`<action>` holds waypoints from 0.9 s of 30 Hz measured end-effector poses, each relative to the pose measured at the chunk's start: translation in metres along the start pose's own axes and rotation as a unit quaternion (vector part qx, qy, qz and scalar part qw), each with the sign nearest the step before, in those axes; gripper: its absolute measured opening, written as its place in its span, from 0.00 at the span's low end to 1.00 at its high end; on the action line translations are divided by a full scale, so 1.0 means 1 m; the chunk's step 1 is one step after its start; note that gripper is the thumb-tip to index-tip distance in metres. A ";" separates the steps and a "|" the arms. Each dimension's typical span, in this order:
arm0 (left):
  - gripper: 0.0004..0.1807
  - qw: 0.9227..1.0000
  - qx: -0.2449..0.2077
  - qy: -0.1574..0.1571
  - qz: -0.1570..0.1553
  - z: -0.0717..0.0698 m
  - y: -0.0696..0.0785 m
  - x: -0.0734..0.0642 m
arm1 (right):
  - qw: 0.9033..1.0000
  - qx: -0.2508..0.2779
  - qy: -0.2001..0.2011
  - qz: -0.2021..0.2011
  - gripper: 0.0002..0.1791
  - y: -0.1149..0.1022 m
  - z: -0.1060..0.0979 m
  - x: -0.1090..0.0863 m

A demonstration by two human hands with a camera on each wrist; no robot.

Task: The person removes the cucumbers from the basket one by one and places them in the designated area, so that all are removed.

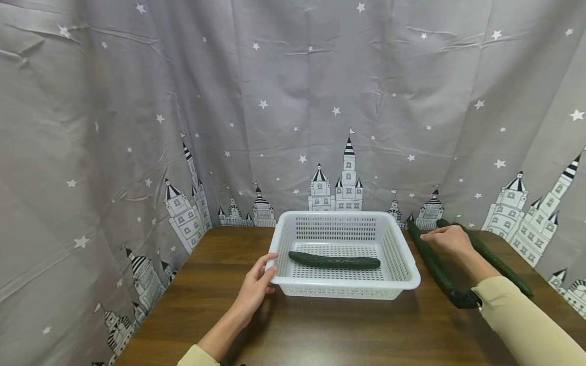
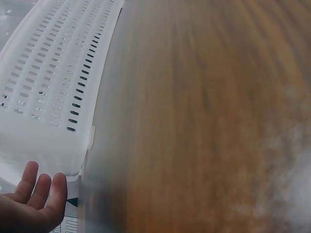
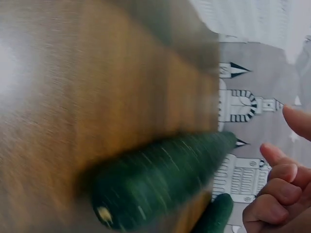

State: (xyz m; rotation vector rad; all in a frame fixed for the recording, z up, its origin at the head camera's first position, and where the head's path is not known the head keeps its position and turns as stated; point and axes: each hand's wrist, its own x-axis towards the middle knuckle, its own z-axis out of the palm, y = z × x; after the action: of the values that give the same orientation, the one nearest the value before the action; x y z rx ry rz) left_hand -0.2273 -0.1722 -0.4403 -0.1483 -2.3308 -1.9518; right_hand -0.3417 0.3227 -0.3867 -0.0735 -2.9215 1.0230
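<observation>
A white plastic basket (image 1: 350, 292) with slotted walls stands on the table, one cucumber (image 1: 334, 261) lying crosswise inside. At its left side, my left hand (image 1: 255, 279) grips the rim near the front corner; the left wrist view shows several of its fingers (image 2: 58, 194) at the basket's edge. Over the right side of the table, my right hand (image 1: 450, 241) hovers beside a long cucumber (image 1: 432, 259). Its thumb and index finger stand apart with nothing between them in the right wrist view, while the other fingers bend loosely. Another cucumber (image 1: 503, 269) lies farther right, partly behind that hand.
A brown wooden table (image 1: 339, 330) carries everything. Behind it hangs a grey curtain (image 1: 274, 127) printed with stars and castles, meeting the table's back edge. The cucumber by the right hand lies close to the basket's right wall.
</observation>
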 end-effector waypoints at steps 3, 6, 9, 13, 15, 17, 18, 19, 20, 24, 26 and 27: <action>0.21 1.000 0.001 0.000 0.001 0.000 -0.001 0.000 | 1.000 0.008 -0.020 0.016 0.34 0.002 0.010 0.001; 0.21 1.000 -0.003 0.001 -0.001 -0.001 -0.002 0.001 | 0.999 0.007 -0.023 0.022 0.36 0.003 0.018 0.002; 0.20 1.000 -0.006 0.003 -0.005 -0.001 -0.002 0.001 | 0.999 -0.003 -0.017 0.028 0.35 0.006 0.023 0.003; 0.20 1.000 -0.006 0.002 -0.003 0.000 -0.002 0.002 | 0.999 0.000 0.004 0.046 0.33 0.010 0.026 0.002; 0.20 1.000 -0.008 0.002 -0.001 0.000 -0.001 0.002 | 0.999 0.004 0.015 0.050 0.32 0.012 0.025 0.000; 0.21 1.000 -0.009 0.001 0.001 0.000 -0.001 0.002 | 0.998 0.010 0.022 0.054 0.32 0.014 0.025 -0.001; 0.21 1.000 -0.009 0.001 0.002 0.000 0.000 0.002 | 0.998 0.012 0.023 0.055 0.32 0.015 0.025 -0.002; 0.21 1.000 -0.009 0.001 0.002 0.000 0.000 0.001 | 0.998 0.011 0.023 0.056 0.33 0.016 0.025 -0.002; 0.21 1.000 -0.010 0.001 0.001 0.000 0.001 0.001 | 0.998 0.011 0.022 0.058 0.33 0.018 0.026 -0.002; 0.21 1.000 -0.009 0.000 -0.001 0.000 0.001 0.000 | 0.998 0.008 0.015 0.064 0.35 0.022 0.028 -0.003; 0.21 1.000 -0.006 0.000 0.000 0.000 0.001 0.000 | 0.998 0.004 0.013 0.066 0.36 0.024 0.029 -0.003; 0.21 1.000 -0.005 -0.001 0.001 0.000 0.001 -0.001 | 0.998 0.000 0.014 0.066 0.36 0.025 0.030 -0.003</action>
State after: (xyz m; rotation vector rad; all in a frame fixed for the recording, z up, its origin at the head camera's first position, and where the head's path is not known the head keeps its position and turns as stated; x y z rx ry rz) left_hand -0.2267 -0.1723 -0.4398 -0.1539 -2.3215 -1.9624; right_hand -0.3394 0.3239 -0.4257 -0.2827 -2.9253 1.0306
